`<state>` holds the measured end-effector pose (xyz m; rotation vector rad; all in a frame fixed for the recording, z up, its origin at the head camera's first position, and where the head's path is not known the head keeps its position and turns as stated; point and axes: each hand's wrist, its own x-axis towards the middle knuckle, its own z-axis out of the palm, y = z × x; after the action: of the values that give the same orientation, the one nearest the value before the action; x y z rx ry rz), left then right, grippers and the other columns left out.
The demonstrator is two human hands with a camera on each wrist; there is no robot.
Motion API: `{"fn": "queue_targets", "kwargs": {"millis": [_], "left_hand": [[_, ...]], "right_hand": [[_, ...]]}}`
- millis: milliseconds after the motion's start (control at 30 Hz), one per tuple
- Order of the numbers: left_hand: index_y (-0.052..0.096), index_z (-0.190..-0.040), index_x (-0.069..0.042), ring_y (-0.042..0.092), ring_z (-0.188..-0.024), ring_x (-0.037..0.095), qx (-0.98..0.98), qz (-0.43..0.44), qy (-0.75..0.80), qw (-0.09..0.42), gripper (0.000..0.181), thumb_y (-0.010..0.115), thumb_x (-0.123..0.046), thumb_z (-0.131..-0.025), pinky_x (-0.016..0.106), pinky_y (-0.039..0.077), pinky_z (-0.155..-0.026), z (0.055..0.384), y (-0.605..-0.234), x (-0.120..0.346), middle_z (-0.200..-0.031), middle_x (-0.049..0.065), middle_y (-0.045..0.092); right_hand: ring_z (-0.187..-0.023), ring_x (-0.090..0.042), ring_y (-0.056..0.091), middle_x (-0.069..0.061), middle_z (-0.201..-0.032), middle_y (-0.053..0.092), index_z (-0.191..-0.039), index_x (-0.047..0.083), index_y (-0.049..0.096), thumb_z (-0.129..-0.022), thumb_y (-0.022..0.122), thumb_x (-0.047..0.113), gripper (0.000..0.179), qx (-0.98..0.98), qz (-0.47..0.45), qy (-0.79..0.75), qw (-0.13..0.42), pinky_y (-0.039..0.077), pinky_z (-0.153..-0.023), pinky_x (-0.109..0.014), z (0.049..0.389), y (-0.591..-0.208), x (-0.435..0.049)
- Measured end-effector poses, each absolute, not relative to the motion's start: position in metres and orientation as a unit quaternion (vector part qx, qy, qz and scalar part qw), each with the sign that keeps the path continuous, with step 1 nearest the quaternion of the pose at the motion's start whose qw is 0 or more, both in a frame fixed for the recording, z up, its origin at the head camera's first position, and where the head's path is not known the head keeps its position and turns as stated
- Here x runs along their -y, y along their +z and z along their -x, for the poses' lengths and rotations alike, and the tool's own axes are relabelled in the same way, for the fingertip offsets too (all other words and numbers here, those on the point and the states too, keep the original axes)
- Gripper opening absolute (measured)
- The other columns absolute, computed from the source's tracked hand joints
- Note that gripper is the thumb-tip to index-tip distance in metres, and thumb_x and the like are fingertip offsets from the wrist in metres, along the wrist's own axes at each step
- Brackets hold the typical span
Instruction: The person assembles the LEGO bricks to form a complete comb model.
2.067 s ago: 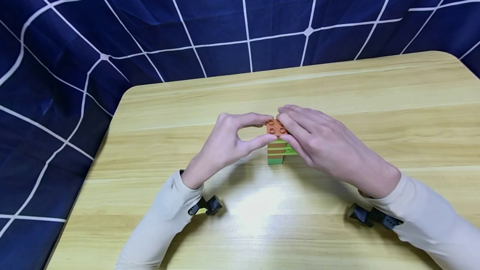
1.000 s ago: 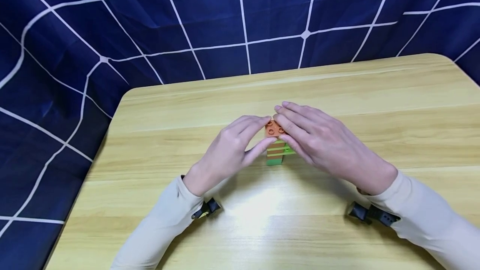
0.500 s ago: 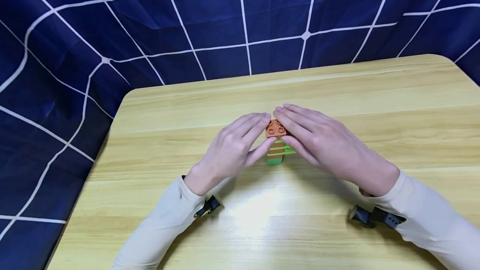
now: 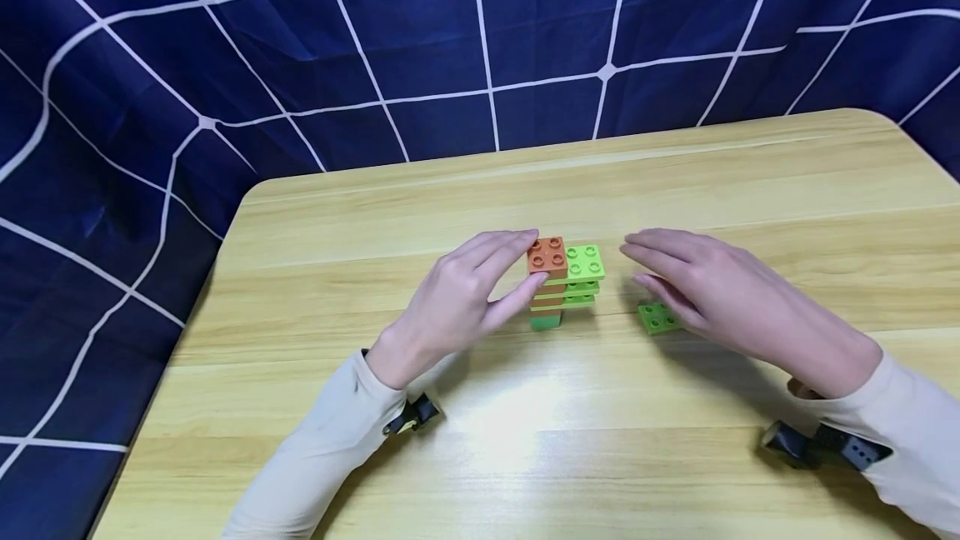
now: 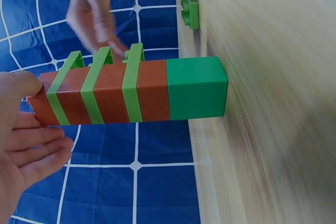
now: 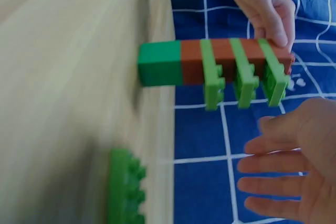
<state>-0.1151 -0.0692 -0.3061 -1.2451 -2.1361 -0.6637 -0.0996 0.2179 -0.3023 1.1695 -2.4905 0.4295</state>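
Observation:
A tower of toy building bricks stands upright on the table, with a darker green brick (image 5: 197, 87) at its foot. Above that, orange-brown bricks alternate with thin lime plates (image 4: 586, 262) that jut out to the right. My left hand (image 4: 465, 298) pinches the topmost orange brick (image 4: 547, 257) between thumb and fingers. To the tower's right, my right hand (image 4: 727, 290) hovers apart from it with fingers extended and nothing held. A loose green plate (image 4: 658, 318) with studs lies on the table beneath that hand, partly covered by it in the head view.
The wood-grain table (image 4: 495, 465) has rounded far corners. Dark blue cloth (image 4: 420, 32) with white lines hangs behind it and along the left side. Black wrist cameras sit below both sleeves, such as the right camera (image 4: 787, 443).
My right hand has left the top of the tower and moved right, uncovering the lime plates and the loose green plate. The left hand stays at the top brick.

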Motion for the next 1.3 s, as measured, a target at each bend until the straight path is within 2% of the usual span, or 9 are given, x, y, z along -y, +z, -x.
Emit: {"fn": "queue_targets", "kwargs": {"millis": [167,267,400,500,733,867,967,1067,1300], "left_hand": [[0.065,-0.114,0.008,0.066,-0.104,0.028,0.798,0.467,-0.252,0.285,0.035,0.062,-0.02,-0.093,0.026,0.048,-0.099,0.116,-0.306,0.069,-0.112,0.019,0.068],[0.065,-0.115,0.009,0.066,-0.104,0.028,0.8,0.467,-0.254,0.278,0.035,0.063,-0.019,-0.093,0.026,0.048,-0.099,0.116,-0.305,0.068,-0.113,0.019,0.068],[0.064,-0.116,0.009,0.066,-0.103,0.028,0.804,0.464,-0.259,0.266,0.036,0.064,-0.017,-0.092,0.026,0.049,-0.098,0.115,-0.304,0.068,-0.114,0.019,0.067],[0.063,-0.117,0.009,0.066,-0.102,0.028,0.806,0.462,-0.261,0.262,0.036,0.065,-0.017,-0.092,0.026,0.049,-0.098,0.115,-0.304,0.068,-0.113,0.02,0.068],[0.063,-0.117,0.009,0.067,-0.101,0.028,0.808,0.458,-0.263,0.26,0.037,0.066,-0.016,-0.091,0.025,0.049,-0.097,0.114,-0.305,0.069,-0.11,0.02,0.069],[0.063,-0.117,0.01,0.067,-0.101,0.027,0.809,0.456,-0.264,0.26,0.037,0.066,-0.016,-0.09,0.025,0.05,-0.096,0.114,-0.304,0.069,-0.109,0.02,0.069],[0.063,-0.117,0.009,0.067,-0.101,0.027,0.809,0.456,-0.265,0.26,0.037,0.066,-0.016,-0.09,0.025,0.05,-0.096,0.113,-0.304,0.069,-0.109,0.02,0.069],[0.063,-0.116,0.009,0.067,-0.101,0.027,0.809,0.456,-0.265,0.261,0.037,0.066,-0.016,-0.09,0.025,0.05,-0.096,0.113,-0.304,0.069,-0.109,0.019,0.069],[0.063,-0.116,0.009,0.067,-0.1,0.027,0.809,0.456,-0.264,0.261,0.037,0.067,-0.016,-0.09,0.025,0.05,-0.096,0.114,-0.304,0.069,-0.109,0.02,0.069]], "right_hand": [[-0.097,-0.041,0.064,-0.024,-0.111,0.065,-0.113,-0.008,0.066,-0.103,0.015,0.046,0.074,0.888,-0.411,0.134,0.158,0.055,-0.078,-0.054,0.099,-0.318,-0.236],[-0.094,-0.04,0.065,-0.024,-0.11,0.066,-0.112,-0.007,0.066,-0.102,0.019,0.049,0.074,0.894,-0.404,0.13,0.145,0.056,-0.074,-0.052,0.097,-0.325,-0.245],[-0.096,-0.04,0.065,-0.024,-0.114,0.065,-0.115,-0.005,0.066,-0.099,0.052,0.04,0.05,0.904,-0.391,0.126,0.12,0.056,-0.076,-0.052,0.093,-0.331,-0.254],[-0.097,-0.041,0.065,-0.024,-0.116,0.064,-0.117,-0.004,0.066,-0.086,0.073,0.027,0.044,0.908,-0.386,0.123,0.109,0.056,-0.077,-0.052,0.09,-0.336,-0.258],[-0.096,-0.039,0.065,-0.022,-0.113,0.065,-0.114,-0.003,0.066,-0.071,0.084,0.021,0.052,0.909,-0.385,0.119,0.11,0.056,-0.077,-0.051,0.087,-0.346,-0.265],[-0.096,-0.039,0.065,-0.022,-0.112,0.065,-0.113,-0.004,0.066,-0.083,0.076,0.032,0.048,0.91,-0.381,0.119,0.112,0.056,-0.076,-0.052,0.086,-0.35,-0.269],[-0.095,-0.04,0.065,-0.023,-0.112,0.065,-0.112,-0.005,0.066,-0.094,0.052,0.051,0.061,0.908,-0.383,0.123,0.12,0.056,-0.075,-0.052,0.087,-0.352,-0.27],[-0.094,-0.04,0.065,-0.023,-0.111,0.065,-0.112,-0.005,0.066,-0.096,0.03,0.06,0.076,0.906,-0.384,0.126,0.126,0.056,-0.075,-0.052,0.087,-0.354,-0.271],[-0.092,-0.04,0.065,-0.023,-0.109,0.065,-0.11,-0.006,0.067,-0.097,0.018,0.059,0.082,0.906,-0.382,0.126,0.131,0.056,-0.074,-0.053,0.087,-0.357,-0.272]]}}
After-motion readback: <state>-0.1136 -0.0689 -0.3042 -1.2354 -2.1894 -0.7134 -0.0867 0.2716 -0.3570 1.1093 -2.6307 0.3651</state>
